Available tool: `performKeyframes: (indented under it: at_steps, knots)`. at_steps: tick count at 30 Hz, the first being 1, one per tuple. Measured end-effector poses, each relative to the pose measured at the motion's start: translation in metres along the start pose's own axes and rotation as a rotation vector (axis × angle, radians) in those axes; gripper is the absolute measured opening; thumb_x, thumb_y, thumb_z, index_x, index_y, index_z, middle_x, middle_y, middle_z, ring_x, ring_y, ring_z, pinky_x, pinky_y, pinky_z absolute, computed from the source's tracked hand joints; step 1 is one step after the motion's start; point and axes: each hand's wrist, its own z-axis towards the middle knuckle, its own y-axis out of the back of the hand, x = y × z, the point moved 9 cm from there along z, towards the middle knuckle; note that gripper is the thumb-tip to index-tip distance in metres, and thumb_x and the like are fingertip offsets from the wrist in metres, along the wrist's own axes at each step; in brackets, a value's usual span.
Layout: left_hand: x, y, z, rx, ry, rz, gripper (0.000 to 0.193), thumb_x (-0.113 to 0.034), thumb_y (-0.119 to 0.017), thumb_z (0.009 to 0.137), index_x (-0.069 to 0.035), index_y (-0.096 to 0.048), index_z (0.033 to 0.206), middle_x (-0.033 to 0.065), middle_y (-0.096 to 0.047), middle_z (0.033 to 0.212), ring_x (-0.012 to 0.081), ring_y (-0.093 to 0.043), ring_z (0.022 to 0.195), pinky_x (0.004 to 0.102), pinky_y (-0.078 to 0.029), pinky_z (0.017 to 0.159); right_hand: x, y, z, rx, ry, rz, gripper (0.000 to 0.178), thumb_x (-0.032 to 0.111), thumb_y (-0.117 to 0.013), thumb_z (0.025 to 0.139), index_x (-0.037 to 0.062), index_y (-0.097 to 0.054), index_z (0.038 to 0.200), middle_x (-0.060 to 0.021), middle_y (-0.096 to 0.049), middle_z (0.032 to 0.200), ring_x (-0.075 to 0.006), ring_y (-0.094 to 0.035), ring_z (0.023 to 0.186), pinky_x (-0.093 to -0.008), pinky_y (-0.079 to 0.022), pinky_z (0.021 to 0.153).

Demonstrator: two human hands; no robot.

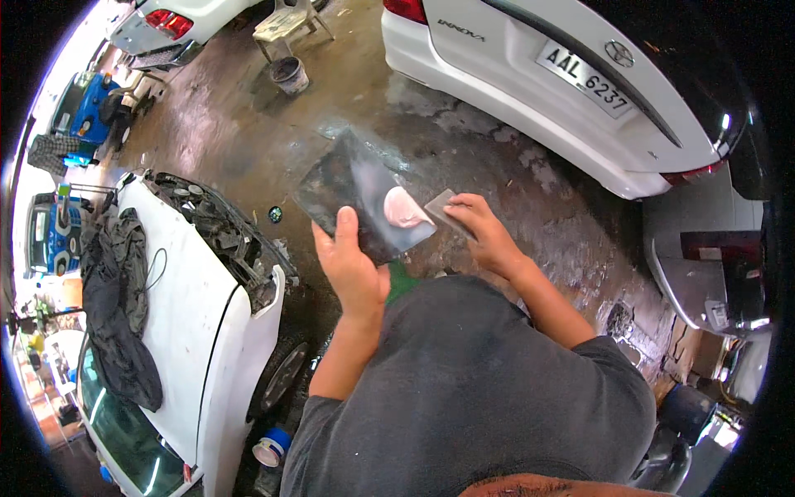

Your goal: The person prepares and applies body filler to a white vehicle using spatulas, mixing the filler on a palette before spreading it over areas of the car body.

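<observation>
Pink paste (402, 208) sat on a dark plate (338, 176) gripped by the left hand (349, 267); the right hand (494, 238) pinched a gray scraper (445, 207) beside it.
Wet, stained floor (219, 124) separated a white car (184, 261) and a cropped white minivan (505, 79); the plate hid most left fingers.

The dark plate (341, 184) looks glossy, the pink paste (402, 208) smooth.

A white rear car door (513, 83) bears a pale plate (584, 80) with dark letters and numbers; lettering (462, 31) stands left of the plate; an oval emblem (619, 54) sits just right of it.
</observation>
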Motion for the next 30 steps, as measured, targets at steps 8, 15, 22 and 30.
performKeyframes:
  at_steps: [8,15,22,30]
  knots:
    - [0.007,0.083,0.121,0.038,0.151,-0.135,0.040,-0.022,-0.054,0.102,-0.007,-0.045,0.139,0.0091,-0.058,0.129,0.0246,-0.060,0.116,0.0437,-0.050,0.098,-0.049,-0.003,0.162,-0.158,-0.454,0.721,0.044,0.014,-0.070,0.089,0.0016,-0.051,0.127,-0.0061,-0.061,0.115,-0.0165,-0.056,0.111,-0.0321,-0.046,0.094]
    - [-0.004,0.122,0.206,0.019,0.423,-0.144,0.037,-0.011,-0.057,0.099,-0.004,-0.047,0.134,0.0105,-0.063,0.119,0.0240,-0.064,0.106,0.0418,-0.053,0.092,-0.014,-0.084,0.337,0.089,-0.527,0.957,0.045,0.020,-0.073,0.087,0.0017,-0.053,0.122,-0.0040,-0.061,0.109,-0.0110,-0.059,0.099,-0.0266,-0.047,0.086]
    - [-0.054,0.145,0.288,0.073,0.458,-0.203,0.041,-0.014,-0.059,0.099,-0.004,-0.045,0.136,0.0105,-0.062,0.119,0.0219,-0.065,0.104,0.0384,-0.055,0.089,0.028,-0.167,0.474,0.287,-0.432,1.020,0.043,0.021,-0.073,0.088,0.0009,-0.053,0.121,-0.0042,-0.062,0.110,-0.0111,-0.060,0.099,-0.0278,-0.048,0.088]
    - [-0.086,0.174,0.392,-0.082,0.465,-0.212,0.040,-0.014,-0.058,0.099,-0.004,-0.046,0.137,0.0105,-0.063,0.120,0.0223,-0.064,0.107,0.0404,-0.054,0.092,-0.001,-0.225,0.546,0.385,-0.509,0.994,0.045,0.017,-0.072,0.086,-0.0004,-0.053,0.123,-0.0063,-0.060,0.111,-0.0127,-0.057,0.100,-0.0293,-0.047,0.090]
